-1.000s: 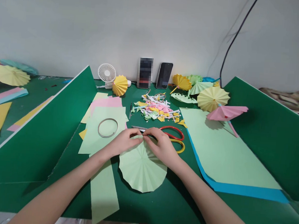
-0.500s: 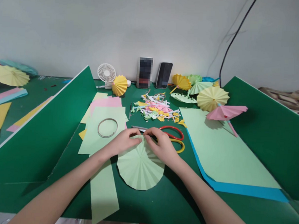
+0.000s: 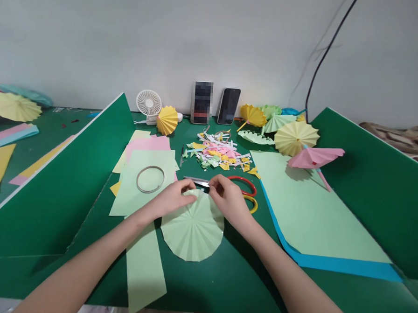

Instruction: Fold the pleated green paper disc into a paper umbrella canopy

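A round, pleated light-green paper disc (image 3: pixel 192 230) lies in front of me, its folds fanning out from the middle. My left hand (image 3: pixel 176 198) is closed on the disc's upper left edge, thumb on top. Just right of the disc's top edge, my right hand (image 3: pixel 229 198) has thumb and fingers pinched together; whatever is between them is too small to make out. Beyond both hands lie scissors (image 3: pixel 243 185) with one red and one yellow handle, partly hidden by my right hand. Their blades point left.
Coloured paper scraps (image 3: pixel 221 150) are heaped behind the scissors. Green sheets (image 3: pixel 137 197) carry a metal ring (image 3: pixel 150 179) at left. A large green sheet (image 3: pixel 318 213) lies at right, near several paper umbrellas (image 3: pixel 297 137). Green side panels (image 3: pixel 64 177) flank the workspace. Two phones and a fan stand behind.
My right hand has moved slightly right and up, off the disc's top edge. The disc has shifted a little left, with my left hand still at its edge.
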`<state>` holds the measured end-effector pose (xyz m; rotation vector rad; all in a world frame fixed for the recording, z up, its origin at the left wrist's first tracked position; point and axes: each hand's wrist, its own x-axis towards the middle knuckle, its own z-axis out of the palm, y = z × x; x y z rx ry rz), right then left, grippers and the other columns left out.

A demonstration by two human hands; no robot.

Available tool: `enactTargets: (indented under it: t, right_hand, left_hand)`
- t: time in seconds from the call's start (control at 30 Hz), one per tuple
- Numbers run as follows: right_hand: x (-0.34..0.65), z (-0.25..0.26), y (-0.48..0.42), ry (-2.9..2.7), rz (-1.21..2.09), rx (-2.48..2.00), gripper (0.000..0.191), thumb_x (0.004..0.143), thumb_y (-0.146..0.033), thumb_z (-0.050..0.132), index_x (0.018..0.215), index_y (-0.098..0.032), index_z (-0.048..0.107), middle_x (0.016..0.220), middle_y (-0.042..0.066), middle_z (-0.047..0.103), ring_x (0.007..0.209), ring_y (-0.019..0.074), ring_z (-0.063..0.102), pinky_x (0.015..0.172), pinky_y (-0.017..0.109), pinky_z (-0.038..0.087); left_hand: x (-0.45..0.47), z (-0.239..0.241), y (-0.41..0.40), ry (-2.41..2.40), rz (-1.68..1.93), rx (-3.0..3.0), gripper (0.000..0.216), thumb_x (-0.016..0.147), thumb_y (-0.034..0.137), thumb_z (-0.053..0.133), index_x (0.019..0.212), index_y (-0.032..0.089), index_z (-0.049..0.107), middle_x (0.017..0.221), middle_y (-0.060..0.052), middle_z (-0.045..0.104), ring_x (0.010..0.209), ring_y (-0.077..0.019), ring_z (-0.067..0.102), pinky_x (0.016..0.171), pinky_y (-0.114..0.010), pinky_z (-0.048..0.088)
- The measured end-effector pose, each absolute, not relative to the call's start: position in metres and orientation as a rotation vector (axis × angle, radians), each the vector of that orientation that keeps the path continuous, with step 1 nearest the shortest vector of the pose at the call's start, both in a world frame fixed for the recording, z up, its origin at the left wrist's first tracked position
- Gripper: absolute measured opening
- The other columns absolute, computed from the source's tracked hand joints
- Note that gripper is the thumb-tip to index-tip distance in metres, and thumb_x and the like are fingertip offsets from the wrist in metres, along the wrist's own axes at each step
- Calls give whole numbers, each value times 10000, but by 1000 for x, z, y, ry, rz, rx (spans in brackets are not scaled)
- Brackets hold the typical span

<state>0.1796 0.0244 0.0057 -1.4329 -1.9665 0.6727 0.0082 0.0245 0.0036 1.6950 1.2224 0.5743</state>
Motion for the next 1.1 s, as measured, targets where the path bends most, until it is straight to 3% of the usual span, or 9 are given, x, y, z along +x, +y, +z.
enactTargets:
  t: [0.17,0.27,0.37,0.47,0.57,0.73,0.93,1.1]
  right_hand:
    - [180,4,26,-2004,539,-1439,208,784,-222,431,578,-202,409,589,-10,407,544,134,415,500,245,314]
    - [181,4,27,-1912,527,-1399,70,726,-131,442,706,-196,457,689,8,436,601,143,445,552,253,365]
    - [180,6,26,-1905,661,-1310,141,759,-117,392,823,-179,502,777,40,510,686,156,494,628,273,397]
    - [177,10,24,-1960,894,-1271,216,844,-248,367,736,-170,537,724,38,557,680,157,510,611,270,390]
    - [176,14,21,-1943,1123,-1232,195,808,-318,465,743,-161,561,719,27,583,678,150,522,595,254,387]
    - [178,14,21,-1868,1285,-1258,105,753,-242,513,716,-154,555,661,-7,535,598,115,468,541,230,350]
    - [178,11,24,-1842,1257,-1259,102,766,-207,468,715,-158,541,627,-25,495,562,99,414,510,221,311]
    - [177,10,25,-1820,1250,-1245,111,773,-243,481,722,-166,542,643,-16,516,579,112,449,533,231,341]
  left_hand:
    - [8,6,24,1218,570,1680,188,674,199,451,823,176,564,842,-12,590,759,-170,513,671,-252,393]
    - [8,7,24,1235,581,1699,122,682,224,458,746,176,549,758,7,561,725,-161,500,659,-246,387]
    - [7,7,24,1223,587,1710,110,688,267,464,707,174,520,697,22,513,686,-147,477,633,-235,376]
    - [7,5,24,1231,574,1703,121,693,294,473,686,175,493,680,28,490,672,-140,467,616,-229,365]
    - [8,5,23,1263,558,1720,131,699,308,478,673,180,479,660,36,473,653,-132,452,585,-223,346]
    - [9,9,20,1254,547,1727,100,695,278,479,674,180,480,648,43,455,620,-117,427,559,-219,336]
    - [9,11,20,1114,704,1641,124,718,260,523,818,188,524,822,-3,547,789,-152,508,728,-272,411]
    - [7,34,17,1101,1027,1602,151,779,280,505,913,213,531,878,-18,554,856,-157,540,768,-292,443]
